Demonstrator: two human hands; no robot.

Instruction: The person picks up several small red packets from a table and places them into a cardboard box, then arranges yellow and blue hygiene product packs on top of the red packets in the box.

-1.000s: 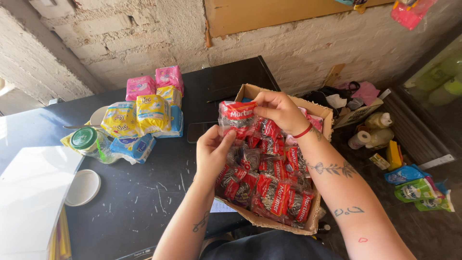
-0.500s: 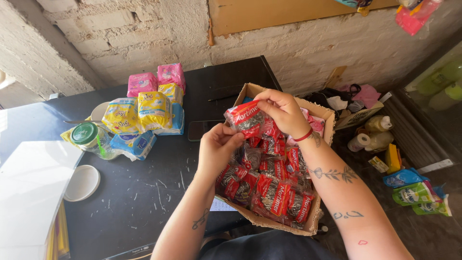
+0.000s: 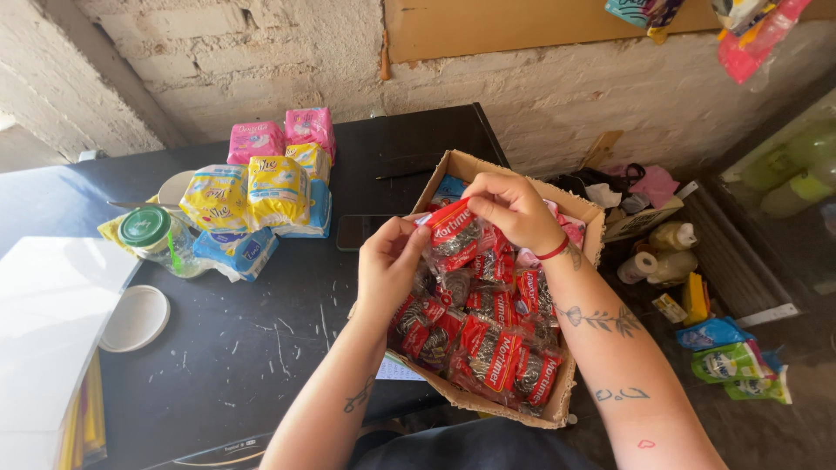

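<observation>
From the head view we see both hands over the cardboard box, which sits at the right edge of the black table and is packed with red-labelled packets of steel scourers. Our right hand is pinched shut on the red header of one scourer packet, lifted just above the rest at the far end of the box. Our left hand is curled, its fingertips together on the packet's left edge.

To do this step well, we judge it best to keep the hold on the stiff header instead of the thin clear film, which could tear, and to lift straight up so that neighbouring packets do not snag and spill over the low box wall. The left hand should steady the packet, not tug against the right.

To the left on the table lie yellow, pink and blue soft packs, a green-lidded jar, a white lid and a dark phone.

Against the frame half a second ago, the packet is turned more upright and sits lower between the hands, and the left hand has closed in on it. The box and table items lie as they did.
</observation>
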